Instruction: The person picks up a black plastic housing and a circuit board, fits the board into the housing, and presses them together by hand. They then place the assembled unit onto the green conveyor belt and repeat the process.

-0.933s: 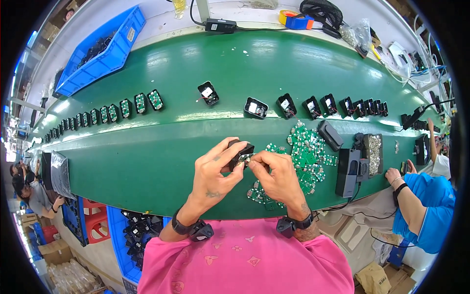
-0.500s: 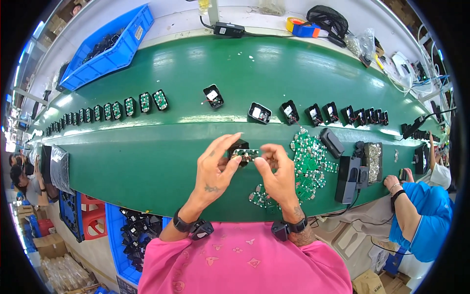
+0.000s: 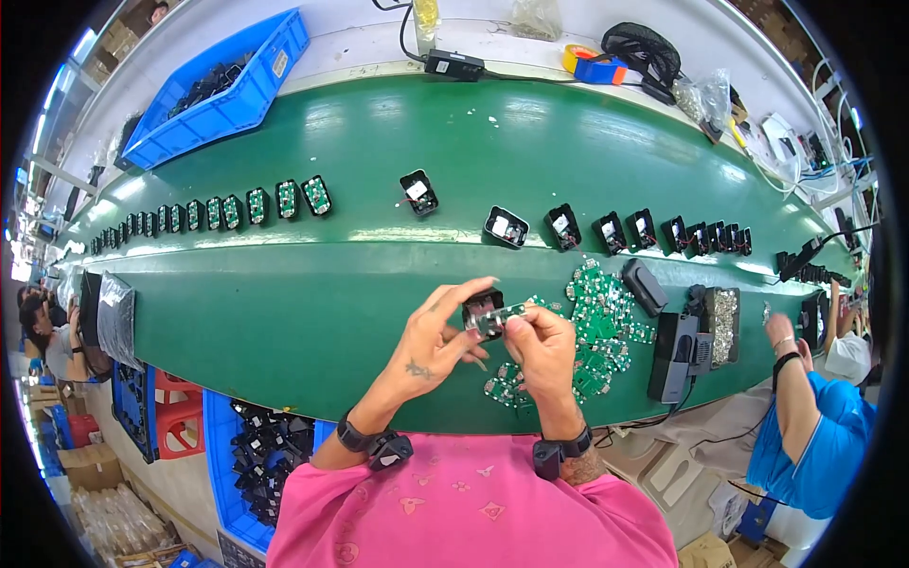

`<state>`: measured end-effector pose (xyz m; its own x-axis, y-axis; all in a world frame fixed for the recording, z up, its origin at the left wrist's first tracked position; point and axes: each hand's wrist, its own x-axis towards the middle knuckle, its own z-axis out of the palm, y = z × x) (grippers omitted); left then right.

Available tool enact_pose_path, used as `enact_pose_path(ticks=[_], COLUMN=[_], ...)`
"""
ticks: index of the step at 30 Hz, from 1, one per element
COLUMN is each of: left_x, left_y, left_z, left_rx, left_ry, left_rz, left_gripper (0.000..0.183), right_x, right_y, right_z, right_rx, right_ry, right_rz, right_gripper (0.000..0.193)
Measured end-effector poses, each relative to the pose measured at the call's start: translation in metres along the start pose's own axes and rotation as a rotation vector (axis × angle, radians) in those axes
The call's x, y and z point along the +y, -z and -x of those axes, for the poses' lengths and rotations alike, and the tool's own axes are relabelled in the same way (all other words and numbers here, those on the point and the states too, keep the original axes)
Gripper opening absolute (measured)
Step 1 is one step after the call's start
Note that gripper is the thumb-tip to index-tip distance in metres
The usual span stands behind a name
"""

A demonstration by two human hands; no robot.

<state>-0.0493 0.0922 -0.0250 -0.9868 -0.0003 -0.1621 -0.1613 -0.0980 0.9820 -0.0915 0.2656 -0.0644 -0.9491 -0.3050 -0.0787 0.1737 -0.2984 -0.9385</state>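
My left hand (image 3: 424, 343) grips a small black plastic case (image 3: 480, 300), its open side facing up. My right hand (image 3: 544, 358) pinches the end of a green circuit board (image 3: 492, 323), which lies tilted across the near edge of the case. Fingers hide part of both pieces; I cannot tell whether wires join them. Beside my right hand spreads a loose heap of green circuit boards (image 3: 604, 317). Farther back stands a black case with a white block inside (image 3: 418, 192), one of several toward the right. Leftward runs a row of cases with green boards inside (image 3: 287, 199).
A blue crate of dark parts (image 3: 275, 64) stands at the far left; another blue bin (image 3: 222, 464) sits below the table's front edge. Right of the heap are a dark grey device (image 3: 672, 355) and a tray of small metal parts (image 3: 723, 327). A co-worker's arm (image 3: 800, 407) reaches in nearby.
My left hand has turned the case so its open side shows. My right hand now pinches the board, which has tilted. The co-worker's arm at the right has reached farther forward.
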Motion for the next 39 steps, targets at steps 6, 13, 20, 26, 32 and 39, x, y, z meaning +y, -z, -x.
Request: enact_pose_path(ticks=[6, 13, 20, 26, 32, 39], left_x=[-0.011, -0.035, -0.031, -0.039, -0.020, -0.027], left_y=[-0.009, -0.022, -0.030, -0.029, -0.023, -0.026], left_z=[-0.006, -0.018, -0.013, -0.013, -0.009, -0.011], left_rx=[0.028, 0.161, 0.232, 0.276, 0.094, 0.166], left_ry=[-0.187, -0.413, -0.308, -0.486, -0.215, -0.055], left_rz=[-0.271, -0.354, -0.364, -0.543, -0.193, 0.049], left_gripper=[0.051, 0.046, 0.057, 0.061, 0.053, 0.032], right_x=[-0.018, -0.036, -0.035, -0.035, -0.027, -0.013], right_y=[0.016, -0.001, 0.002, 0.002, 0.007, 0.000], right_z=[-0.008, -0.006, 0.001, 0.000, -0.004, -0.006], right_rx=[-0.129, -0.086, -0.139, -0.030, 0.055, 0.088], right_ry=[-0.220, -0.001, 0.054, 0.018, 0.071, 0.190], right_rz=[0.194, 0.547, 0.550, 0.661, 0.648, 0.710], right_gripper=[0.024, 0.019, 0.015, 0.021, 0.028, 0.022])
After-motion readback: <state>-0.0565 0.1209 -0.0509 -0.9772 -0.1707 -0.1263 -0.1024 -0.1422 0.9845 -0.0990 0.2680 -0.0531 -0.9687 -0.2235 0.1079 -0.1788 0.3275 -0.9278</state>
